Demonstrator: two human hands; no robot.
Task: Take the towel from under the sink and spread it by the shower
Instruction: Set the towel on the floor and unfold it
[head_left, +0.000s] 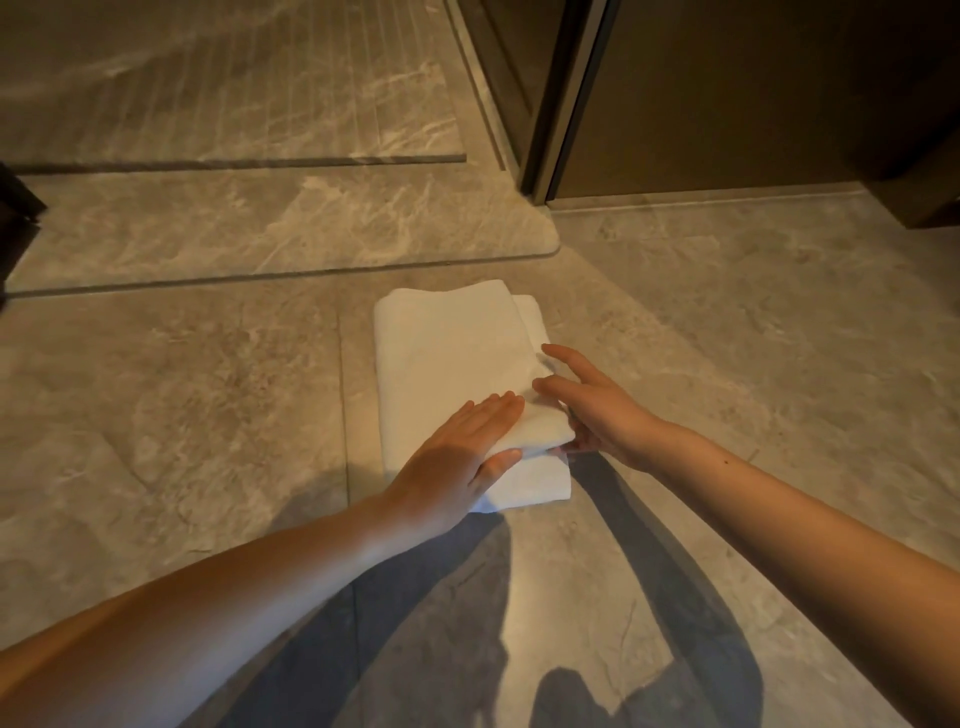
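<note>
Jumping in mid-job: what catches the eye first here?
A white folded towel lies on the marble floor at centre frame, not yet spread. The left hand pinches its top fold at the near edge, the right hand grips the same fold from the right side. A dark door frame stands beyond, upper right.

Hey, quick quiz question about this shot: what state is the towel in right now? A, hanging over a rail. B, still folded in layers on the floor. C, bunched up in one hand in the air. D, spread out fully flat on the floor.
B: the white towel lies on the tiled floor as a folded stack of layers, with the left hand and the right hand both at its near end.
</note>
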